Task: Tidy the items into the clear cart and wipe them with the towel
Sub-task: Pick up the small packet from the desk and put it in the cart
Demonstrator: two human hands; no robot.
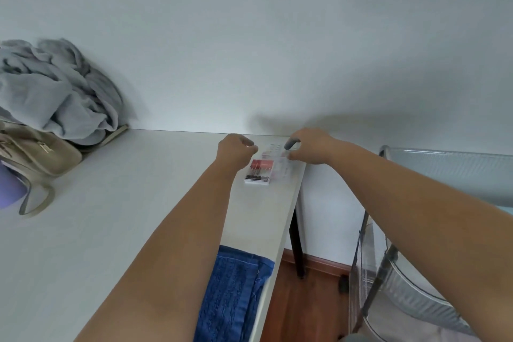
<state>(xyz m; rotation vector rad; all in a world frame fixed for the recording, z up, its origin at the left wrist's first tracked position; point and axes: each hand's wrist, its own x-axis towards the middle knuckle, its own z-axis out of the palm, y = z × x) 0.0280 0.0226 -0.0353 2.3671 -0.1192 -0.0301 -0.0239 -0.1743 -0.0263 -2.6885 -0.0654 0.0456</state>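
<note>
Pickup step, judging by reach. Both arms stretched to table's (111, 203) far right corner. Left hand (236, 148) curled beside small case (258, 172); right hand (308, 147) pinching something clear, contact unclear. Towel (233, 294) near edge; cart (444, 175) right. Next: lift case, carry across.

Deep blue towel (233, 294), pale grey cloth (55, 91), beige bag (36, 155) — red-and-black case (259, 171)

Both hands' fingertips and the clear packet (277, 157) between them are blurred.
</note>
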